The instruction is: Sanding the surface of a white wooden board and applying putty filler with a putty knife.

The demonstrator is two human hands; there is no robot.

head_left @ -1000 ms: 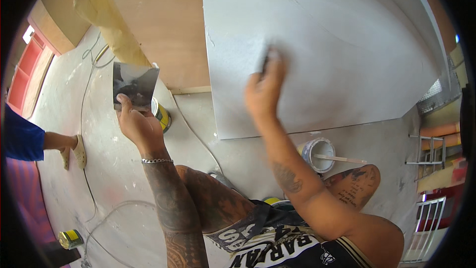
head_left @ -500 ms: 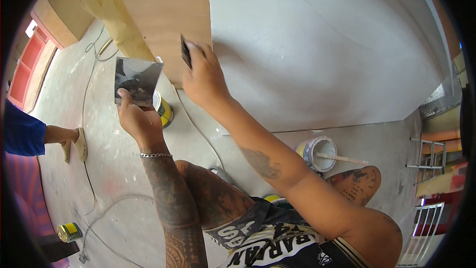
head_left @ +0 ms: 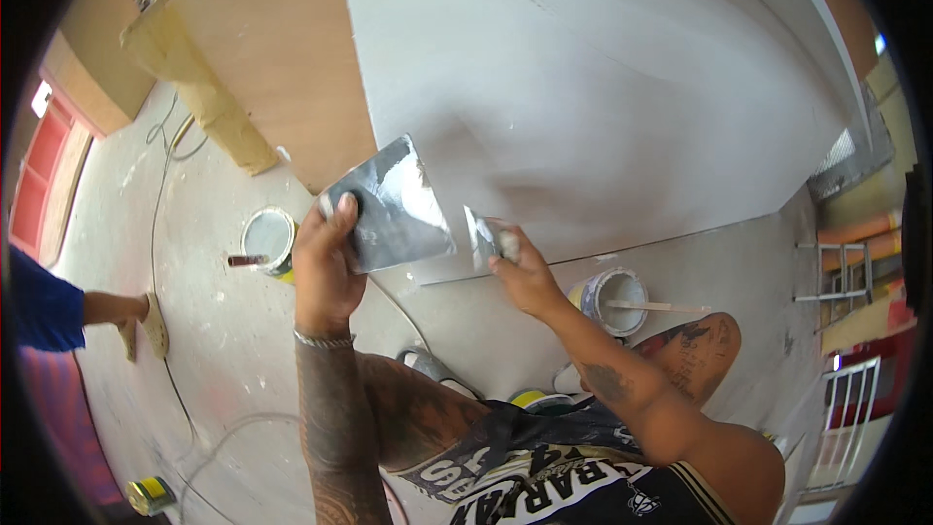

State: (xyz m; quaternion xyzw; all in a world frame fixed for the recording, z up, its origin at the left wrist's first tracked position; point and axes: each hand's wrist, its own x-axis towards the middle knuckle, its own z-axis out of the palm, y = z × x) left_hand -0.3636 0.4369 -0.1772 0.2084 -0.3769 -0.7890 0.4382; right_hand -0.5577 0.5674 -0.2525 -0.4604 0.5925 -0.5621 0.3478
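maybe the plate could tip if the scraper pushes its free edge, since the left hand grips one side only. thumb clamped on top, other fingers mostly hidden; right hand clamped on scraper, blade left of its fingertips, just beside plate.

Silver-col. chain bracelet on wrist, just behind L hand. Further back from same hand, dense shaded & geometric tattoos cover L forearm. Behind R hand, approx. mid-arm, one smudgy tattoo. Sleeveless jersey, nearer body than both hands: blk w/ lg. white block lettering, sm. white emblem, thin pale-gold trim at R armhole. L leg, to R of L hand's wrist, heavily tattooed too; R knee, right of R hand, has script-style tattoos. Grey footwear, L foot, partly hidden.
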